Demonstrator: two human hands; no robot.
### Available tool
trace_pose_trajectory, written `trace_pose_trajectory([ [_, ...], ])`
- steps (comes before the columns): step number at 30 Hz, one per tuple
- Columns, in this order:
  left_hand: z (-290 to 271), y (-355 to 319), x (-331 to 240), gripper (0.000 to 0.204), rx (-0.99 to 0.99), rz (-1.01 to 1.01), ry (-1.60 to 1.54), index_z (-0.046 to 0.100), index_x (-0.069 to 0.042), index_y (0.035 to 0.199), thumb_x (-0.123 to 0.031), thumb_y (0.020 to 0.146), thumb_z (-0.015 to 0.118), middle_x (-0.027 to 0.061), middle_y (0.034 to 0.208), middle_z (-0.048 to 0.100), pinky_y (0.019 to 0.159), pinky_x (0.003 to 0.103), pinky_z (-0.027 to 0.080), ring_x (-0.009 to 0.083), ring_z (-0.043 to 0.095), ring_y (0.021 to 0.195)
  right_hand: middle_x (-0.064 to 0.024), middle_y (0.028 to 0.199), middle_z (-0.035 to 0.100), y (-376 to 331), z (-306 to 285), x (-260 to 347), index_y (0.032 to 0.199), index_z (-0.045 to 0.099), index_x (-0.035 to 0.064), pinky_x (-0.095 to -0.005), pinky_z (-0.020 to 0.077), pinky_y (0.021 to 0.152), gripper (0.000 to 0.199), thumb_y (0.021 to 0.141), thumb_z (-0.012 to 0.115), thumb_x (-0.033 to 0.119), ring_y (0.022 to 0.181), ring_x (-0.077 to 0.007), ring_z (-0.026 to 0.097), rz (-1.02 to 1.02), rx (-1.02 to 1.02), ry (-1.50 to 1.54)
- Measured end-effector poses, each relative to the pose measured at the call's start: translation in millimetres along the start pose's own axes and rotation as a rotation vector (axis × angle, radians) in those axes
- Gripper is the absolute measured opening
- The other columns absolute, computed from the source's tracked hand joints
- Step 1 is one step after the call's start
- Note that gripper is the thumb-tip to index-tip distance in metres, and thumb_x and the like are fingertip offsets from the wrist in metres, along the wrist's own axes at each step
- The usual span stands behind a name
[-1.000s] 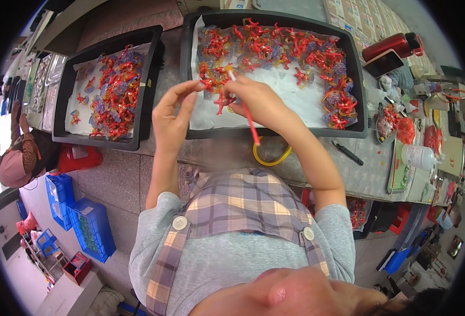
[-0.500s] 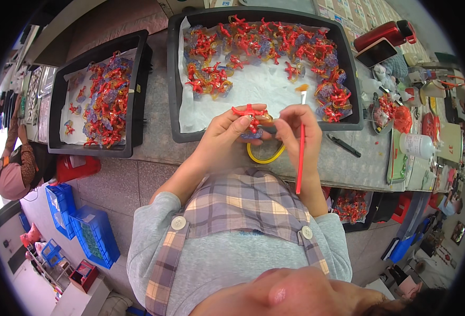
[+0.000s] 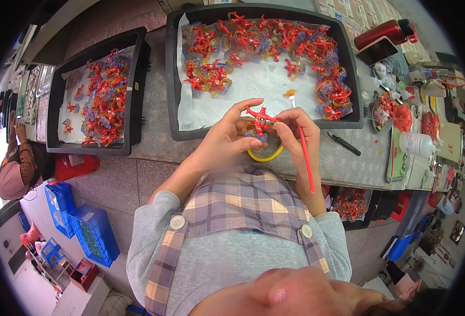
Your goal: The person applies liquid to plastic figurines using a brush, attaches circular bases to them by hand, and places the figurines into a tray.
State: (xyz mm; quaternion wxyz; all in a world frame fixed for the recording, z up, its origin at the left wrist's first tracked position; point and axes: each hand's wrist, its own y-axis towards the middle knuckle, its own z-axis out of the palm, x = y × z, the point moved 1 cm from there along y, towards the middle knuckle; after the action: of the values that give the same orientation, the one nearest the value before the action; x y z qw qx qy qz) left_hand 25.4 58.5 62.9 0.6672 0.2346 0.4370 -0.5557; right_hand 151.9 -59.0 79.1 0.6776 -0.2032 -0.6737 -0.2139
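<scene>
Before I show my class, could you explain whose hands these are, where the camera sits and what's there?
There is no machine, just a person working bare-handed. The picture is from a head-worn fisheye camera looking down, so straight edges bend. On the table stand a large tray and a small tray, both holding red, yellow and purple figures. The left hand holds one figure; the right hand holds a brush, its bristles pointing away from the figure.

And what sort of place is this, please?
Probably a workshop or small factory: black trays of similar red figures on a workbench, a brush in the right hand, blue crates on the floor.
</scene>
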Motion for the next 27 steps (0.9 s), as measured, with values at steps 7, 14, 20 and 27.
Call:
trace_pose_trajectory([
  [7,-7.3,6.0,3.0,0.076,0.015,0.039,-0.152,0.024,-0.006,0.137,-0.009,0.075,0.068,0.0162,0.125,0.045,0.088,0.033,0.046,0.0205,0.051,0.109,-0.007,0.076,0.06,-3.6,1.6,-1.8,0.087,0.062,0.005,-0.0249,0.0459,0.053,0.02,0.069,0.069,-0.001,0.061,-0.0176,0.06,-0.572,-0.036,-0.547],
  [14,-1.3,1.7,3.6,0.076,-0.054,0.33,0.161,0.028,-0.006,0.135,0.008,0.071,0.066,0.013,0.128,0.043,0.093,0.031,0.044,0.019,0.051,0.11,-0.008,0.081,0.059,-10.9,1.4,-9.0,0.09,0.064,0.006,-0.026,0.0454,0.057,0.016,0.075,0.066,0.008,0.068,-0.0172,0.059,-0.46,-0.102,-0.412],
  [20,0.9,-0.9,5.3,0.08,-0.122,0.389,0.406,0.027,-0.006,0.135,0.004,0.068,0.071,0.0127,0.126,0.047,0.09,0.031,0.046,0.0187,0.055,0.104,-0.0064,0.072,0.052,-8.7,-7.7,13.0,0.08,0.065,0.0002,-0.0255,0.0324,0.051,0.064,0.092,0.03,0.052,0.059,-0.0129,0.044,-0.423,-0.074,-0.283],
  [27,-1.7,-0.9,10.4,0.086,-0.152,0.446,0.525,0.027,-0.008,0.136,-0.003,0.065,0.076,0.0126,0.121,0.051,0.088,0.031,0.046,0.0198,0.058,0.101,-0.0068,0.07,0.058,-2.8,-15.2,15.0,0.073,0.062,0.0007,-0.0253,0.0399,0.054,0.021,0.087,0.05,0.012,0.061,-0.0148,0.053,-0.308,0.043,-0.292],
])
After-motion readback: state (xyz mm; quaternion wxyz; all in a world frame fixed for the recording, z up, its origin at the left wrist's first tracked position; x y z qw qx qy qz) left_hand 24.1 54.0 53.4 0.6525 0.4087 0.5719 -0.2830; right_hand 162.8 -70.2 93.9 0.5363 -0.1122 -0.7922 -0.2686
